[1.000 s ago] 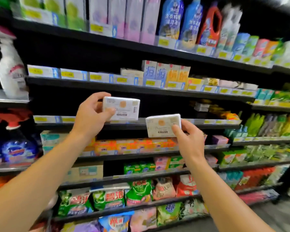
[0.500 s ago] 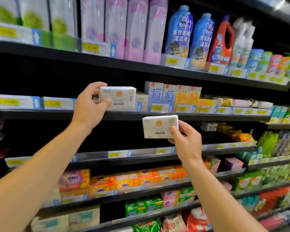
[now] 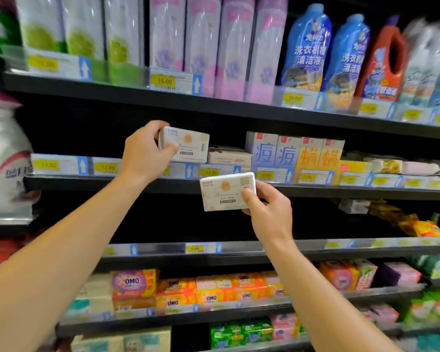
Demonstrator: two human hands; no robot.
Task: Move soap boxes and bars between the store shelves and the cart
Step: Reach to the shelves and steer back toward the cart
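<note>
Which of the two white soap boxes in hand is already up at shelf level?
The left hand's soap box, beside the brown box. The right hand's soap box hangs lower, before the shelf edge.

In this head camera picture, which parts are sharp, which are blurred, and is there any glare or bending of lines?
Head view: the two white soap boxes, one in the left hand and one in the right hand, are fairly sharp; the white bottle at the left edge and the right-edge goods smear; glare streaks the tall pink packs; the black shelf edges tilt and bow from the wide lens.
</note>
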